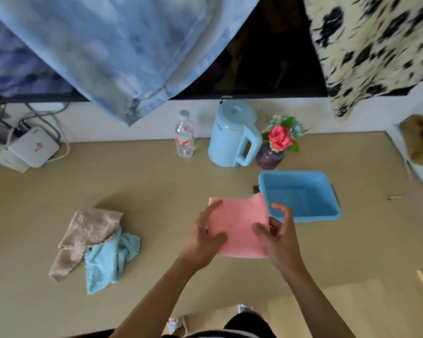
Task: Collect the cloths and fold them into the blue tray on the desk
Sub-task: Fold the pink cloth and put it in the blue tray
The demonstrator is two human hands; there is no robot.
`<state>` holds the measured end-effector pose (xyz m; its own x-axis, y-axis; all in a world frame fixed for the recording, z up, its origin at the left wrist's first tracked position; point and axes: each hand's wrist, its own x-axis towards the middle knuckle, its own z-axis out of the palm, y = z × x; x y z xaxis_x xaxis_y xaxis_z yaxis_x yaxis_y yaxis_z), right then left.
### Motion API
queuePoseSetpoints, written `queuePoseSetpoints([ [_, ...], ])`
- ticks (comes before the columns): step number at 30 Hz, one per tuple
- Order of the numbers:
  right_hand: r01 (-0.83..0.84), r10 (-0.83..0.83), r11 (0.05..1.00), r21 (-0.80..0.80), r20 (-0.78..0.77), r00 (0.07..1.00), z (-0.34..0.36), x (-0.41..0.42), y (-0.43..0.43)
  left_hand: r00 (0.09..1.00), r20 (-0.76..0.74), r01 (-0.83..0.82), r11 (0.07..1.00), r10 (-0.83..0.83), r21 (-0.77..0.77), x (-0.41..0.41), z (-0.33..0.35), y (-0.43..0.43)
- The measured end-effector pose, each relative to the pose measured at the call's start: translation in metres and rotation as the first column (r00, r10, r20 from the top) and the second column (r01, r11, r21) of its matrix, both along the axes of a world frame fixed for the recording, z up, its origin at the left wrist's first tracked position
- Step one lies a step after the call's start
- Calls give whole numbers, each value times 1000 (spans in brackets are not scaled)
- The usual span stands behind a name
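Observation:
A folded pink cloth [239, 223] lies on the desk just left of the blue tray [303, 217], one corner overlapping the tray's rim. My left hand [205, 240] rests flat on the cloth's left side with fingers spread. My right hand [279, 235] grips the cloth's right edge, thumb on top. The tray looks bare inside. Further left on the desk a beige cloth [83, 235] and a light blue cloth [110, 259] lie crumpled together, the beige one partly over the blue.
Behind the tray stand a light blue kettle [232, 135], a plastic water bottle [185, 137] and a purple vase with a pink flower [276, 145]. A white router with cables [33, 147] sits far left. Large fabrics hang over a dark screen above the desk.

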<state>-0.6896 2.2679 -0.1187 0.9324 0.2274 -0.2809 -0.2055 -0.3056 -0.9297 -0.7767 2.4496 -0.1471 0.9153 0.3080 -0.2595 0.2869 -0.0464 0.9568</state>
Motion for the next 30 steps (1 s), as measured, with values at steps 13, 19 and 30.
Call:
queuePoseSetpoints([
  [13,-353,433,854,-381,147,889,16,174,-152,991,-56,134,883,-122,449,166,24,-129],
  [19,-449,617,620,-643,47,785,-8,234,-165,977,-179,193,853,-119,485,224,-12,-167],
  [30,-466,764,190,-864,-168,622,-59,245,-132,835,-504,498,690,-218,526,255,-77,-173],
])
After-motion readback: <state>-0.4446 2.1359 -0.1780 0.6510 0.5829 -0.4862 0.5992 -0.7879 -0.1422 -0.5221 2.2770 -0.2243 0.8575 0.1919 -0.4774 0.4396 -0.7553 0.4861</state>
